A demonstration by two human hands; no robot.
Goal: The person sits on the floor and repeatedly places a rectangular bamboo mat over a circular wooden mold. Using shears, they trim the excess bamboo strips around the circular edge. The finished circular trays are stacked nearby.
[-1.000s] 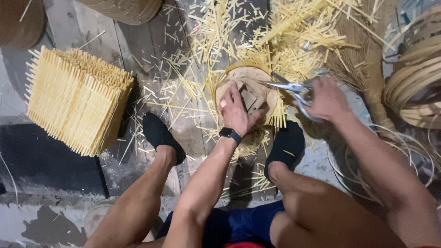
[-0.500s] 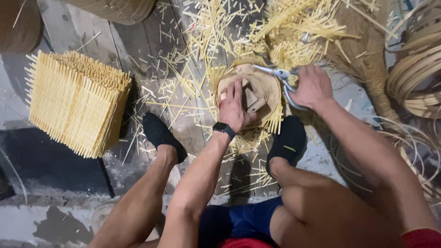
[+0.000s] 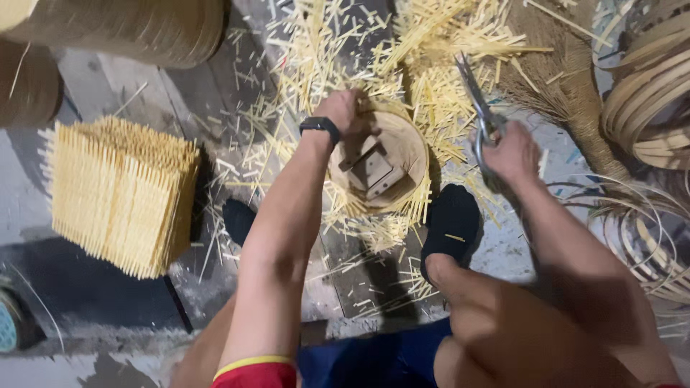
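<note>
We're looking down at our own arms and legs over a grey concrete floor (image 3: 93, 302) littered w/ short pale-yellow bamboo offcuts (image 3: 323, 65). Our left hand (image 3: 345, 111), black smartwatch (image 3: 320, 126) on the wrist, is closed over the far-left rim of a round tan wooden chopping block (image 3: 406, 154); fingers curl down on the rim, but we can't tell if they pinch a stick. On the block's top sits a small angular wooden jig (image 3: 377, 172), just beside the hand. Our right hand (image 3: 512, 152) is shut round the handles of metal scissors (image 3: 478, 100), blades pointing up and away, held to the right of the block, not touching it. Both feet in black socks: one (image 3: 449, 226) just below-right of the block, the other (image 3: 237, 219) to its lower left. Well apart on the left lies a neat square stack of cut yellow sticks (image 3: 118, 194). Far right: coiled flat bamboo strips (image 3: 650, 93). Top left: a big woven tan basket (image 3: 136, 29).
</note>
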